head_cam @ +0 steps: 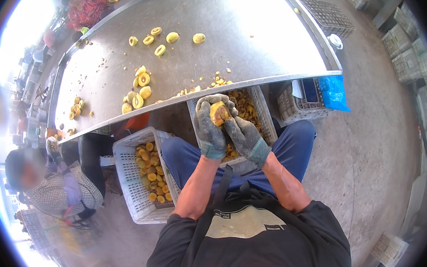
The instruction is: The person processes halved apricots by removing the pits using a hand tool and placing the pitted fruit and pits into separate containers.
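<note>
Both my hands wear grey, soiled work gloves with green cuffs. My left hand (211, 128) cups a yellow fruit piece with a brown patch (219, 113). The fingers of my right hand (243, 131) press against its right side; whether they hold a tool is hidden. Under my hands, between my knees, a plastic crate (266, 114) contains many yellow-brown fruit scraps. Beyond them is the metal table (180, 69), where halved yellow fruits (144, 79) and whole-looking ones (198, 38) lie, with small scraps along the near edge.
A white crate (126, 176) of fruit halves stands beside my left knee. A co-worker in a checked top (63, 186) sits at far left; another person in red (89, 8) is across the table. A crate (299, 109) with a blue plastic bag (333, 91) stands right under the table.
</note>
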Available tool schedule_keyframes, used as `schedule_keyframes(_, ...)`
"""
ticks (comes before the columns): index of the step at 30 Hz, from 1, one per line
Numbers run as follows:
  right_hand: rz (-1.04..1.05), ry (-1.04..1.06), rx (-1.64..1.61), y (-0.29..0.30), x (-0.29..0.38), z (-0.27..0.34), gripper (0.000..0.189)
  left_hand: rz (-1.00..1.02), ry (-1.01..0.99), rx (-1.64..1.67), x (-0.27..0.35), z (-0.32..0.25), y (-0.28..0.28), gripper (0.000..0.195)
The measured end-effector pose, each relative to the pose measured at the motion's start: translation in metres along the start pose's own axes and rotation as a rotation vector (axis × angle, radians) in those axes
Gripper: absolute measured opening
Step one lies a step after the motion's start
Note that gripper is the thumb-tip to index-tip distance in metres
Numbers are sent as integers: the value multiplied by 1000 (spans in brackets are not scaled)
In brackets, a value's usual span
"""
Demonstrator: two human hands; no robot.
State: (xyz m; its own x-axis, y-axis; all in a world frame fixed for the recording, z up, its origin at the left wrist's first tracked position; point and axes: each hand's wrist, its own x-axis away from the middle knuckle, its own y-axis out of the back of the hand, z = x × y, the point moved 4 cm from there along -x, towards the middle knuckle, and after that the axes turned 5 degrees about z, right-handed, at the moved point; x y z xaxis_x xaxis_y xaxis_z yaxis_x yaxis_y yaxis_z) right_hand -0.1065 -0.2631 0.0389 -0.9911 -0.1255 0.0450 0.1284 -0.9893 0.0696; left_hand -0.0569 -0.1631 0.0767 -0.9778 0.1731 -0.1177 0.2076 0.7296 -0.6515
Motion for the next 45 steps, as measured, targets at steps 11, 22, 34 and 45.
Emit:
schedule_keyframes(11, 68, -98, -122, 2, -6, -10, 44, -105, 39, -71, -5, 14, 8, 42)
schedule_keyframes(22, 232, -340, -457, -5, 11, 11, 43, 32, 114, -176, -4, 5, 13, 48)
schedule_keyframes(34, 471, -598, -955, -15, 18, 7, 42, 149, 137, 55, -13, 11, 34, 53)
schedule_keyframes(45, 162, -779, 69, 18, -4, -89, 69, -245, 19, -2248, 34, -137, 311, 29)
